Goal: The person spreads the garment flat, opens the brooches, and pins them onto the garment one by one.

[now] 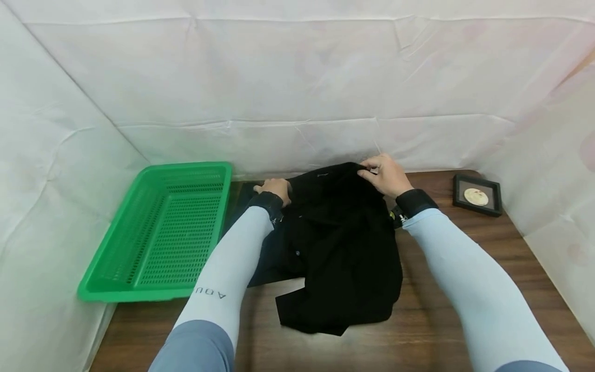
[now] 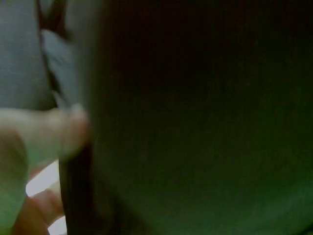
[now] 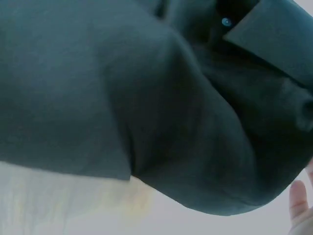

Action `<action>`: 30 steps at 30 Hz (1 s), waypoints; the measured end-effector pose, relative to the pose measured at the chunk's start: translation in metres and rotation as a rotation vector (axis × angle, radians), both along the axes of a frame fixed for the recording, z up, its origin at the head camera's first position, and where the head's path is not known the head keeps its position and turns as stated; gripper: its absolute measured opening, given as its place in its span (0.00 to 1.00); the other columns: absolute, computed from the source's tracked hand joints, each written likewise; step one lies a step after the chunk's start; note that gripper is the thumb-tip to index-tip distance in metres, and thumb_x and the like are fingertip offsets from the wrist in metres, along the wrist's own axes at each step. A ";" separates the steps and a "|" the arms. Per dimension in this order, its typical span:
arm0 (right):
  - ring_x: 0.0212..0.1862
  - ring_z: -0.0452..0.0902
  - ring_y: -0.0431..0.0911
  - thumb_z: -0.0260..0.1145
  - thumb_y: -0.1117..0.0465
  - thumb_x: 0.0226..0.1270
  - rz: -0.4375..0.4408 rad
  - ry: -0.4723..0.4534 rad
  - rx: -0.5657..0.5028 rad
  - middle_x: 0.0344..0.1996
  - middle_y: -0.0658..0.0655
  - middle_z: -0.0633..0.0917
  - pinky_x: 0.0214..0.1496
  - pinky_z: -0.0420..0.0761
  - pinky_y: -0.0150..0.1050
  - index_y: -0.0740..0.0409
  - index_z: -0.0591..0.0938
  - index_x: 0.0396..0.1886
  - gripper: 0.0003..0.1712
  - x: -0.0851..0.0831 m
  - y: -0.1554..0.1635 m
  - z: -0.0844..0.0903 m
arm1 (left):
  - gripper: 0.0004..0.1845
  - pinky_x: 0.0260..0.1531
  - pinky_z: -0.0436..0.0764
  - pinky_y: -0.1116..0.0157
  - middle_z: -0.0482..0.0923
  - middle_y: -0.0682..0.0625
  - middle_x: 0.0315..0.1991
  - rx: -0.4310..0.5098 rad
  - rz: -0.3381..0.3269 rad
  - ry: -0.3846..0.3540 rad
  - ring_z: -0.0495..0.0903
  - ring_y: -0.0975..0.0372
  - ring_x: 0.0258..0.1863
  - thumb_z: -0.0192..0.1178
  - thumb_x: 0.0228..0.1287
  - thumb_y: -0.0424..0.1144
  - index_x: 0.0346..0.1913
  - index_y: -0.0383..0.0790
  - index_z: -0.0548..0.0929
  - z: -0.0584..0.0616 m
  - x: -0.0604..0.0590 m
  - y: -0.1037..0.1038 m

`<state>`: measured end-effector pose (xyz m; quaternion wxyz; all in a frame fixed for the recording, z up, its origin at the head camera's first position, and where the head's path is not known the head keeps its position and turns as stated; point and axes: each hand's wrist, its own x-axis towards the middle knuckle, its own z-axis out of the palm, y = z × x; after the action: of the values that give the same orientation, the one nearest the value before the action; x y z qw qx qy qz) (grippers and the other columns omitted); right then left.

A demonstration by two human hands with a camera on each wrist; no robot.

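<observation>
A black shirt (image 1: 339, 248) lies crumpled on the brown wooden table (image 1: 441, 330), its collar end toward the back wall. My right hand (image 1: 387, 175) pinches the shirt's far edge near the collar. My left hand (image 1: 273, 189) grips the shirt's left far edge beside the basket. In the left wrist view, blurred dark cloth (image 2: 205, 117) fills the frame, with fingers (image 2: 44, 132) at its left edge. The right wrist view shows dark cloth (image 3: 146, 112) with a small button (image 3: 225, 22) close up, and a fingertip (image 3: 297, 198) at the lower right.
A green perforated plastic basket (image 1: 160, 232) sits at the table's left edge, holding nothing. A small black frame with a pale round disc (image 1: 478, 195) lies at the back right. White sheeting (image 1: 297, 93) walls the table on three sides.
</observation>
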<state>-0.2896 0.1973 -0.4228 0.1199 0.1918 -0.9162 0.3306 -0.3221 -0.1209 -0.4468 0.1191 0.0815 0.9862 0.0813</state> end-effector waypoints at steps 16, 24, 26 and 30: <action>0.27 0.80 0.51 0.67 0.56 0.65 -0.224 0.081 -0.029 0.25 0.59 0.85 0.33 0.79 0.45 0.62 0.85 0.48 0.16 -0.016 -0.018 0.009 | 0.10 0.35 0.81 0.52 0.81 0.39 0.40 0.067 0.277 0.381 0.81 0.48 0.38 0.54 0.66 0.31 0.40 0.33 0.86 0.061 -0.014 -0.010; 0.47 0.80 0.55 0.62 0.59 0.70 -0.260 -0.102 -0.067 0.49 0.62 0.84 0.50 0.78 0.50 0.61 0.83 0.54 0.17 -0.022 -0.033 -0.014 | 0.10 0.36 0.81 0.53 0.83 0.37 0.41 0.184 0.351 0.241 0.83 0.48 0.38 0.56 0.66 0.32 0.46 0.33 0.83 0.027 -0.017 -0.011; 0.47 0.80 0.56 0.62 0.60 0.70 -0.268 -0.118 -0.061 0.49 0.63 0.84 0.49 0.78 0.50 0.62 0.83 0.54 0.16 -0.021 -0.033 -0.020 | 0.11 0.37 0.81 0.52 0.83 0.37 0.43 0.189 0.356 0.213 0.82 0.47 0.39 0.55 0.68 0.35 0.48 0.34 0.81 0.016 -0.017 -0.012; 0.46 0.79 0.57 0.61 0.60 0.71 -0.293 -0.125 -0.043 0.47 0.64 0.84 0.48 0.78 0.51 0.62 0.82 0.54 0.17 -0.020 -0.031 -0.031 | 0.14 0.41 0.80 0.50 0.81 0.37 0.46 0.208 0.376 0.190 0.80 0.44 0.43 0.51 0.73 0.40 0.52 0.35 0.79 0.002 -0.014 -0.015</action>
<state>-0.3095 0.1662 -0.4536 0.1136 0.0328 -0.9328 0.3405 -0.3361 -0.1358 -0.4446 -0.0003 -0.0844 0.9771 0.1954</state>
